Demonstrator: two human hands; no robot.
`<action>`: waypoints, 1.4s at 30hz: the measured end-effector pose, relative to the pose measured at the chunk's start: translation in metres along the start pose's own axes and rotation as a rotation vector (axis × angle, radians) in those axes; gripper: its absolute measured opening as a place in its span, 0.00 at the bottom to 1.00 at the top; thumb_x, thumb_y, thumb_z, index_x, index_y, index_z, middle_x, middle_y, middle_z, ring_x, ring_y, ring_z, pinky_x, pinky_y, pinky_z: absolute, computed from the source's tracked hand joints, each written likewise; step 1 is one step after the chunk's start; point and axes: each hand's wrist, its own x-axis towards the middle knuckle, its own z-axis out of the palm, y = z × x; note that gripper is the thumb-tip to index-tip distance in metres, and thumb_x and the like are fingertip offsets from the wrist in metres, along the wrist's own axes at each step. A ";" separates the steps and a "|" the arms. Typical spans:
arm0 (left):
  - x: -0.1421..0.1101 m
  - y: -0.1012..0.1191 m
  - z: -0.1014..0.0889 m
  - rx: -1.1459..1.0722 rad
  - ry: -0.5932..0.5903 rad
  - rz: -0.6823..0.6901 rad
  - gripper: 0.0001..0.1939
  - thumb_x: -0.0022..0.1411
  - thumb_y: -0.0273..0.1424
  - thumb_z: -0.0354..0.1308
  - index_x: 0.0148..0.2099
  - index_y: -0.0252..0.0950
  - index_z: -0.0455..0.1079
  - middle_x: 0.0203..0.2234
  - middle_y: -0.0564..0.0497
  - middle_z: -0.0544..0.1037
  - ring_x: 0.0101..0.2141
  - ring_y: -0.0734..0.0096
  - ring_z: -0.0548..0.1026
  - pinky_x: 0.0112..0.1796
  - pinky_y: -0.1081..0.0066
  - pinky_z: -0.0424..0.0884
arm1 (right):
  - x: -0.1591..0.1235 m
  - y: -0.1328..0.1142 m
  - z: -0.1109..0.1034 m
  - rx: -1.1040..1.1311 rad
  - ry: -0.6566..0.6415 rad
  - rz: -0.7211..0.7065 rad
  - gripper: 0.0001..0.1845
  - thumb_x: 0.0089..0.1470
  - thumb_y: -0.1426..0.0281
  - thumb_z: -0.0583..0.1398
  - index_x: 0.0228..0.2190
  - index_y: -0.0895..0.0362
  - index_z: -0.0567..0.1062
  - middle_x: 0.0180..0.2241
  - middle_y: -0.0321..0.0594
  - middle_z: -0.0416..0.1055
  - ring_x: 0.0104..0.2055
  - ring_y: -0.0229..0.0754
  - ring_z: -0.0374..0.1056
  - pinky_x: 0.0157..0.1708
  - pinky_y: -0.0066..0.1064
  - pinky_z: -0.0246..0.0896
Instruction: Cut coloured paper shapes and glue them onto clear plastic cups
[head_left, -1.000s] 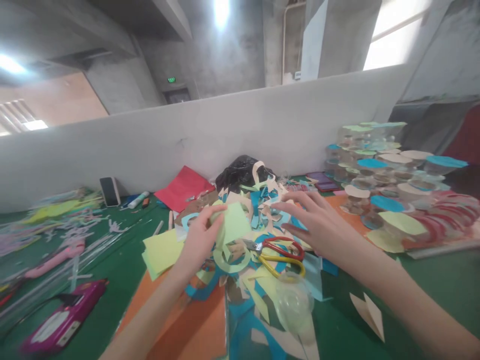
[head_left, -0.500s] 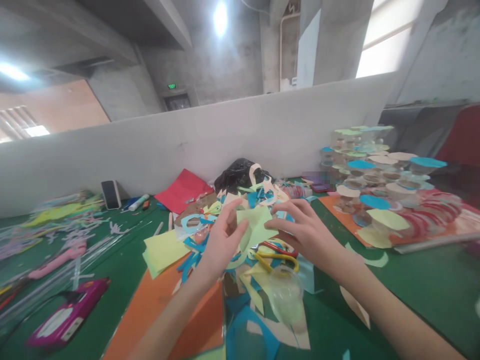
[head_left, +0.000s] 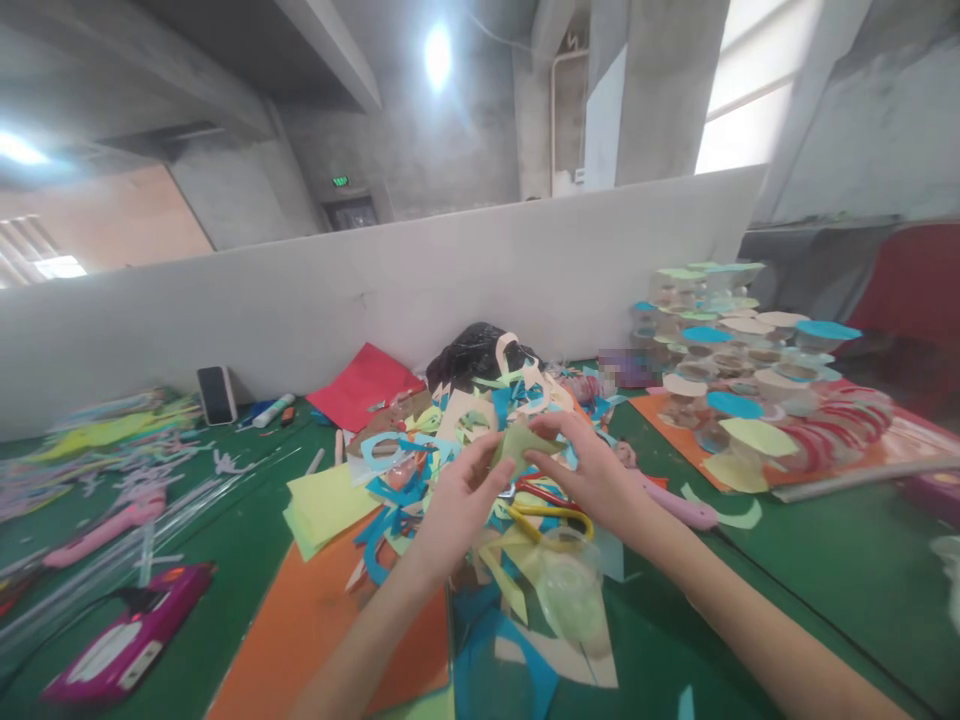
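A piece of light green paper (head_left: 516, 442) is held up between both hands, bent over and partly hidden by the fingers. My left hand (head_left: 466, 492) pinches its left side between thumb and fingers. From the right, my right hand (head_left: 589, 468) grips the same sheet, its fingertips close to those of the left. Just below the hands lie scissors with yellow handles (head_left: 553, 515) and a red-handled tool (head_left: 541, 490) on a heap of paper scraps. A clear plastic cup (head_left: 570, 590) tilts on the scraps nearer to me.
Light green sheets (head_left: 330, 505) overlap an orange sheet (head_left: 330, 630) at left. Beyond my right forearm rests a pink glue gun (head_left: 682, 505) with a cord. Cups topped with paper discs (head_left: 733, 405) are stacked at right. A black bag (head_left: 480, 352) sits by the partition (head_left: 300, 320).
My hands have drawn together, the right one moving left, and the green paper is now bent more. The pink glue gun has come into view beside my right forearm.
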 end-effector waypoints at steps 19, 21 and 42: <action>0.002 -0.017 0.011 -0.220 -0.017 -0.031 0.17 0.55 0.41 0.63 0.43 0.35 0.72 0.33 0.48 0.79 0.31 0.70 0.73 0.33 0.72 0.66 | 0.004 -0.006 0.002 0.206 -0.091 0.395 0.17 0.53 0.55 0.59 0.29 0.57 0.77 0.30 0.41 0.77 0.34 0.46 0.72 0.34 0.35 0.65; 0.002 -0.015 0.012 -0.208 -0.003 -0.051 0.17 0.55 0.41 0.63 0.42 0.35 0.72 0.30 0.50 0.78 0.30 0.71 0.72 0.33 0.72 0.65 | 0.004 -0.006 0.001 0.232 -0.086 0.400 0.18 0.54 0.55 0.58 0.29 0.56 0.77 0.29 0.40 0.77 0.32 0.45 0.72 0.31 0.34 0.65; 0.003 -0.022 0.012 -0.223 0.070 -0.067 0.19 0.55 0.39 0.64 0.39 0.40 0.57 0.20 0.58 0.76 0.27 0.71 0.75 0.33 0.73 0.64 | 0.014 0.001 -0.027 0.234 0.094 0.432 0.20 0.52 0.52 0.58 0.23 0.55 0.74 0.23 0.36 0.70 0.23 0.36 0.58 0.24 0.28 0.55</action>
